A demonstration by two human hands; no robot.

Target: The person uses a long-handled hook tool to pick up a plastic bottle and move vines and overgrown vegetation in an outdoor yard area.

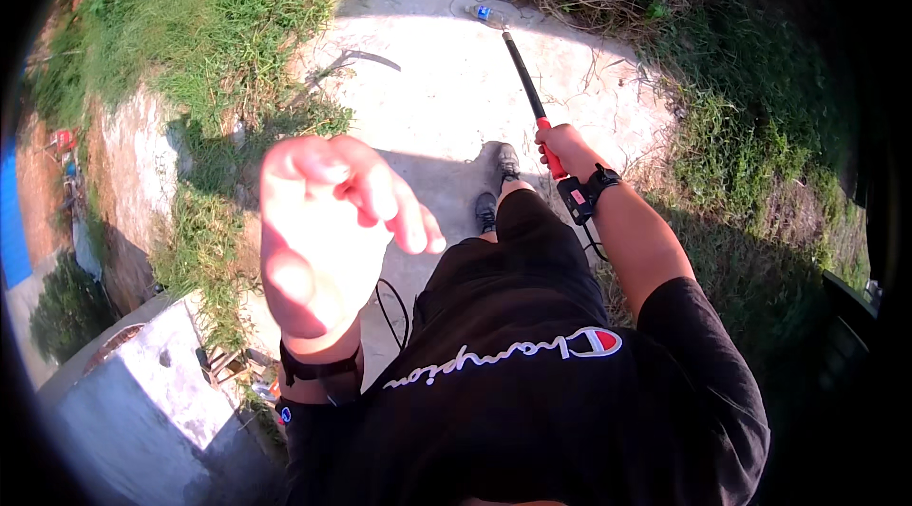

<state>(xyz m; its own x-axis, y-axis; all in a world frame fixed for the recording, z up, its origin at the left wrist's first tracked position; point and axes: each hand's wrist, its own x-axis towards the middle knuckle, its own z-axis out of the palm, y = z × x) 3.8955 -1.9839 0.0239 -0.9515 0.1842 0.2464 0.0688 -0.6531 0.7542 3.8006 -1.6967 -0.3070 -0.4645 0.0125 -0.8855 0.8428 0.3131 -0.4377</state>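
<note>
The right hand [562, 147] grips a red-and-black pole [525, 76], its long axis slanting forward-left toward a bottle [485, 16]. The left hand [328, 211] is raised apart, loosely curled.

Outdoors, part sunlit, part shaded; paved in pale concrete [437, 93], bordered by green grass [223, 26], with grey masonry [123, 430] lower left.

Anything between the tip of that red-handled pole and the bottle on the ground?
Nothing visible: the red-handled pole in the right hand ends, in this view, right by the bottle. Whether they touch, I can't tell.
</note>
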